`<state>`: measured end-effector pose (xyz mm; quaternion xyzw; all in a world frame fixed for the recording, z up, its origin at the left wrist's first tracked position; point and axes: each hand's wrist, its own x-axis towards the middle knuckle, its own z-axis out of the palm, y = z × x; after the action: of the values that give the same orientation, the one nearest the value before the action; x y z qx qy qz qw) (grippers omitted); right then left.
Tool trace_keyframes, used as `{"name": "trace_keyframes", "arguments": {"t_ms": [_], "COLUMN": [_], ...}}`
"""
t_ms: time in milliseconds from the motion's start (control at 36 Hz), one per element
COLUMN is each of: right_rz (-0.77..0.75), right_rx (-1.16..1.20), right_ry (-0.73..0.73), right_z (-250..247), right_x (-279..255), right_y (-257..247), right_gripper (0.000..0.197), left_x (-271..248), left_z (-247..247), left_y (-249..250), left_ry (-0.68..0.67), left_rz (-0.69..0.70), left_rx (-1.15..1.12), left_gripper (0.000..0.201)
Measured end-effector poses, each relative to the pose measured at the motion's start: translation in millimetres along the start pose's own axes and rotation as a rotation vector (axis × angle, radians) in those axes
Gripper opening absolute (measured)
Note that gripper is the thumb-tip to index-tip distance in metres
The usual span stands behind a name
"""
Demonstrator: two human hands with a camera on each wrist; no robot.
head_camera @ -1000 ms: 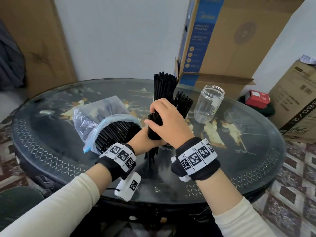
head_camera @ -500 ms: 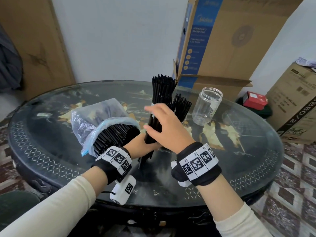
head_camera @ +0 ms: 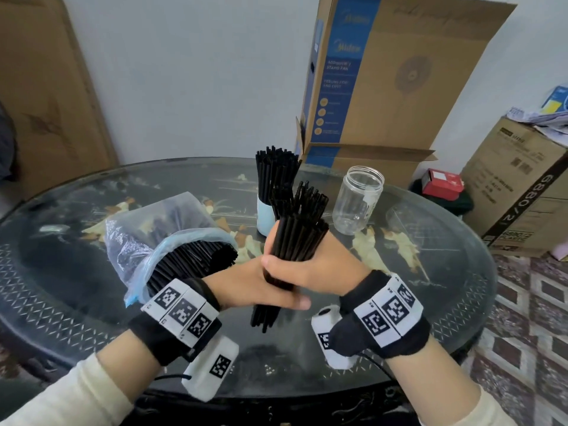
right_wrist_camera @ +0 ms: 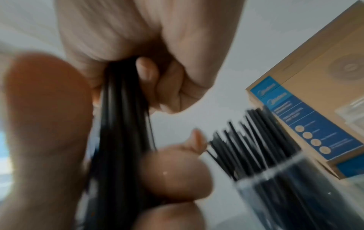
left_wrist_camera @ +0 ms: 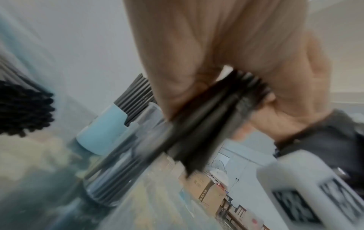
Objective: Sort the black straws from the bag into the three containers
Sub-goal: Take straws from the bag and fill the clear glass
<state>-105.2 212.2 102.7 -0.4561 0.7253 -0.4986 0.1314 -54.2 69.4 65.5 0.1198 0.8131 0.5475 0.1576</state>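
Both hands hold one bundle of black straws [head_camera: 296, 244] above the table's near middle, tilted with its top away from me. My left hand [head_camera: 249, 287] grips its lower part from the left, and my right hand [head_camera: 322, 269] wraps it from the right. The blurred wrist views show the same bundle [left_wrist_camera: 204, 124] [right_wrist_camera: 122, 121] with fingers curled round it. The open plastic bag [head_camera: 159, 238] of straws lies to the left. Behind the hands stand a light blue cup [head_camera: 265, 215] full of straws, a clear jar of straws [right_wrist_camera: 285, 194] and an empty clear jar [head_camera: 358, 201].
The round dark glass table [head_camera: 430, 272] has bare surface at right and near its front edge. A tall cardboard fan box [head_camera: 384, 87] stands behind the table. More boxes [head_camera: 522, 186] sit on the floor to the right.
My right hand moved from covering the front of the bundle to gripping its right side. The bundle came nearer to me and away from the cup and jar.
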Motion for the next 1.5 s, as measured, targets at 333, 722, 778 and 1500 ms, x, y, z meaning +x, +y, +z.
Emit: {"name": "trace_keyframes", "arguments": {"t_ms": [333, 722, 778, 1500], "right_rz": [-0.073, 0.172, 0.223, -0.097], "right_rx": [0.03, -0.2, -0.283, -0.796], "right_ry": [0.529, 0.47, 0.406, 0.151], "right_z": [-88.6, -80.7, -71.1, -33.1], "right_x": [43.0, 74.0, 74.6, 39.1], "right_y": [0.5, 27.3, 34.7, 53.2], "right_gripper": [0.01, 0.025, 0.025, 0.052], "left_x": [60.1, 85.0, 84.6, 83.4], "left_z": [-9.7, -23.1, -22.4, -13.3], "left_y": [-35.2, -61.4, -62.1, -63.4], "left_ry": [0.708, 0.61, 0.616, 0.663], "left_rz": [0.079, 0.041, 0.038, 0.117], "left_rx": [-0.084, 0.01, 0.001, 0.034], "left_gripper": [0.142, 0.085, 0.086, 0.084]}}
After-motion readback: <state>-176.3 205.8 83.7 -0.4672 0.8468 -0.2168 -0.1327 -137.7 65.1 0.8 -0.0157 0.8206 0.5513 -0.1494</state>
